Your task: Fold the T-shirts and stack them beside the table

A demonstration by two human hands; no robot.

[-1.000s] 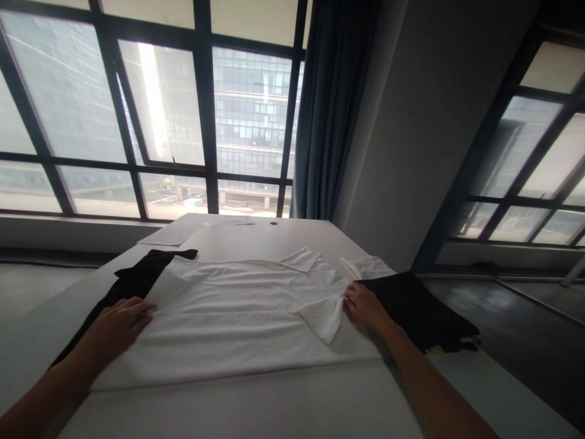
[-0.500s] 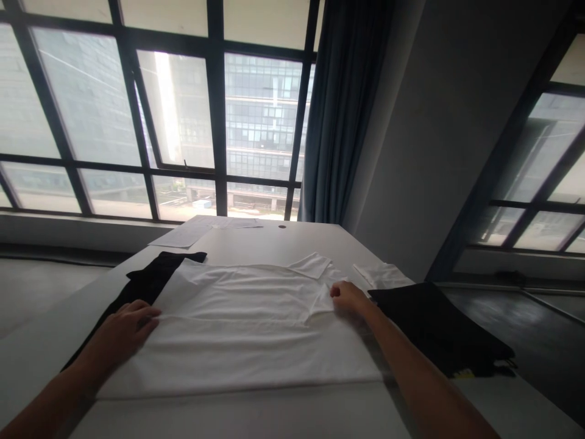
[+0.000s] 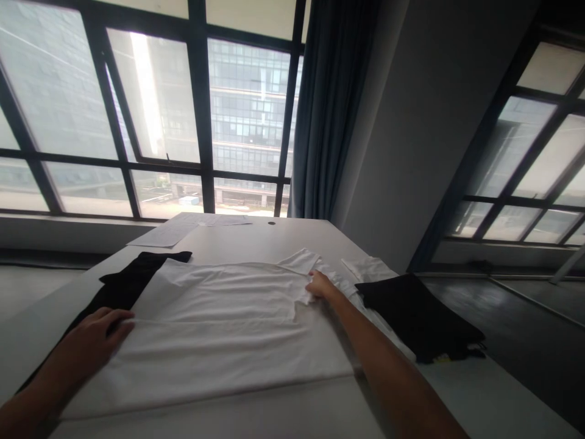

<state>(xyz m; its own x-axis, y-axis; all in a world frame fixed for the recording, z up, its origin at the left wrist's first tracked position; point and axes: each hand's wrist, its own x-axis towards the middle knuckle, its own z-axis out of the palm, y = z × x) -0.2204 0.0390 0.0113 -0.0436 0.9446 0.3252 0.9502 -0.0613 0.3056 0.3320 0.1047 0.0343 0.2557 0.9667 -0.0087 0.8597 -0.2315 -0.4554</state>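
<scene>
A white T-shirt (image 3: 219, 347) lies across the table in front of me, its near edge facing me and part of it folded over in a long strip. My left hand (image 3: 103, 332) pinches the fold at the shirt's left end between thumb and fingers. At the right end, my right hand (image 3: 320, 285) is closed on the shirt's cloth beside a short sleeve (image 3: 301, 262). Exactly how much cloth sits in its fingers is hidden.
A black garment (image 3: 137, 280) lies beyond my left hand, partly under the shirt. On the right are a folded black garment (image 3: 420, 317) and more white cloth (image 3: 372, 268). Paper sheets (image 3: 164, 231) rest at the white table's (image 3: 237, 235) far end, before windows and a blue curtain (image 3: 315, 122).
The view has swung a little to the right. My right hand has moved slightly away from me along the shirt's right end, drawing cloth with it. My left hand stays at the left fold.
</scene>
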